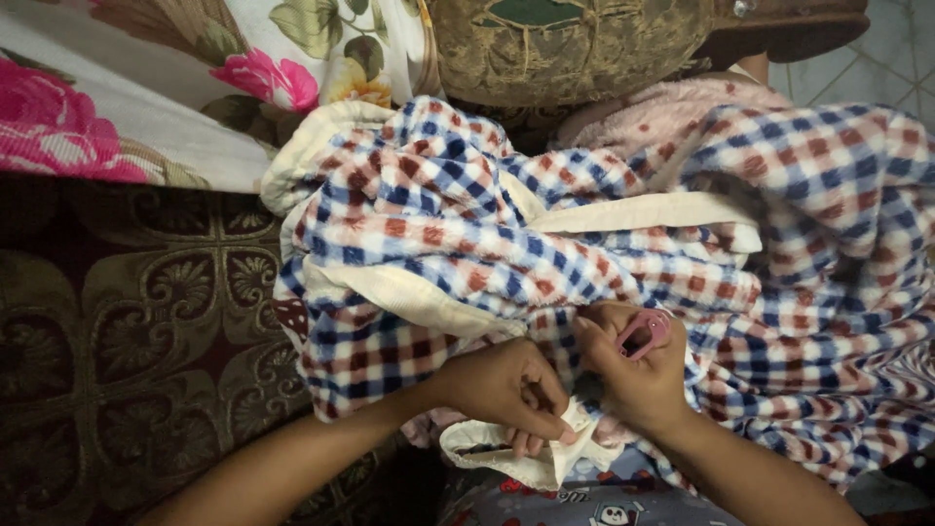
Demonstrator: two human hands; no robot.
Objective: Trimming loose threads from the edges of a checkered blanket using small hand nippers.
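Observation:
A thick fleece blanket [458, 224], checked in blue, red and white with a cream lining, lies bunched across my lap. My left hand [506, 390] pinches the cream hem [506, 458] at the bottom centre, fingers closed on the fabric. My right hand [633, 375] sits right beside it, touching the same edge, with small pink-handled scissors [643, 333] looped on its fingers. The scissor blades are hidden behind the hand and cloth.
A dark brown patterned cushion [127, 331] fills the left side. A white floral sheet with pink roses [146, 88] lies at the top left. A gold-brown embroidered cushion [575, 49] sits at the top centre. Pale floor tiles [877, 58] show at the top right.

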